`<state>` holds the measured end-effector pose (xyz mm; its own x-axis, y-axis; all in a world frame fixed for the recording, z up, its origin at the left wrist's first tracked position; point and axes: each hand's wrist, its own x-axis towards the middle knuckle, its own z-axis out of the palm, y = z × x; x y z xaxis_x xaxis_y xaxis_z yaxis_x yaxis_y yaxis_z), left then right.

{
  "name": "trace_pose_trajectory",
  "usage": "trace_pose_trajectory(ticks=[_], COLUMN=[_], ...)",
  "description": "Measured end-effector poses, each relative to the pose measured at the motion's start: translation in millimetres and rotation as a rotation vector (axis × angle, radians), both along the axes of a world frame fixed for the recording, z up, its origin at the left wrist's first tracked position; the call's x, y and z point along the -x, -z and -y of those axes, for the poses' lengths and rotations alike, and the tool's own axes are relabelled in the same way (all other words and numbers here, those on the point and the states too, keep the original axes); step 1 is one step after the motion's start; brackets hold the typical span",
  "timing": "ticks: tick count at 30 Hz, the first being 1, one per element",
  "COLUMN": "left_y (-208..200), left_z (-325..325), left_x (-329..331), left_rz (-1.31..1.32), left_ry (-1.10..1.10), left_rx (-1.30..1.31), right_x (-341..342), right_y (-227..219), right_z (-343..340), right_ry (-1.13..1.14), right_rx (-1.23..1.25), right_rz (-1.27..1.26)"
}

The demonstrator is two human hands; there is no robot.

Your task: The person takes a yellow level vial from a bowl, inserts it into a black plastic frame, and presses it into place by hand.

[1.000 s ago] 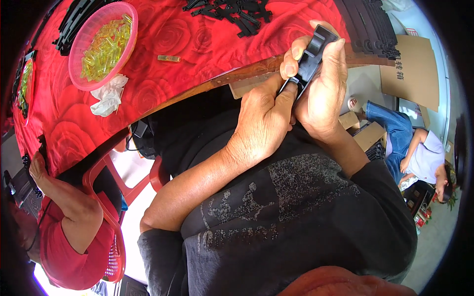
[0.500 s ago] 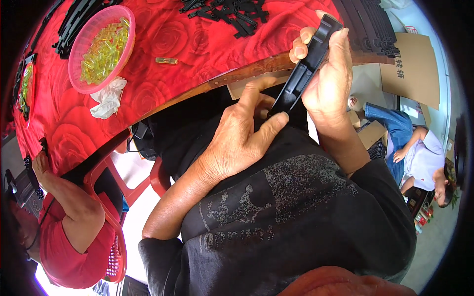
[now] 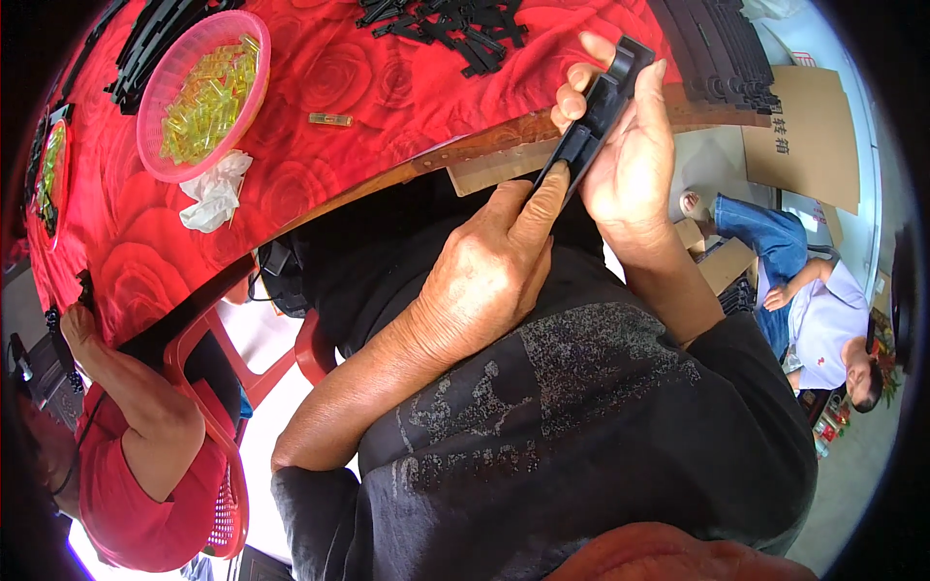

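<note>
At the near table edge (image 3: 465, 155), the right hand (image 3: 632, 174) is gripping the black part (image 3: 598, 111) as the left hand (image 3: 480, 276), grip unclear, is apparently pressing inside, the next push probably needing steadiness.

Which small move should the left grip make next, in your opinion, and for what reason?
I would suggest a light push of the left grip on the long black piece: one fingertip appears to touch inside its lower part, while the right grip holds the upper part, so it seems supported.
</note>
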<state>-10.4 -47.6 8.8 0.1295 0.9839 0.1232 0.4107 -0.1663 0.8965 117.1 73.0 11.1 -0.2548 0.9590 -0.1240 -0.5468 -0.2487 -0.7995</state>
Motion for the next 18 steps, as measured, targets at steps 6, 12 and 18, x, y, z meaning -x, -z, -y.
trace_pose_trajectory(ticks=[6, 12, 18], left_y=[2.9, 5.6, 7.3], left_z=[-2.4, -5.8, -6.2], left_x=[1.3, 3.3, 2.8], left_rz=[0.033, 0.081, 0.148], left_ry=[-0.049, -0.123, -0.075], left_rx=[-0.029, -0.058, -0.114], right_x=[2.7, 6.5, 3.2], right_y=[4.1, -2.8, -4.3], right_z=[4.3, 5.2, 9.2], right_ry=[-0.115, -0.14, -0.233], right_rx=[0.115, 0.104, 0.075], right_rz=[-0.125, -0.159, -0.216])
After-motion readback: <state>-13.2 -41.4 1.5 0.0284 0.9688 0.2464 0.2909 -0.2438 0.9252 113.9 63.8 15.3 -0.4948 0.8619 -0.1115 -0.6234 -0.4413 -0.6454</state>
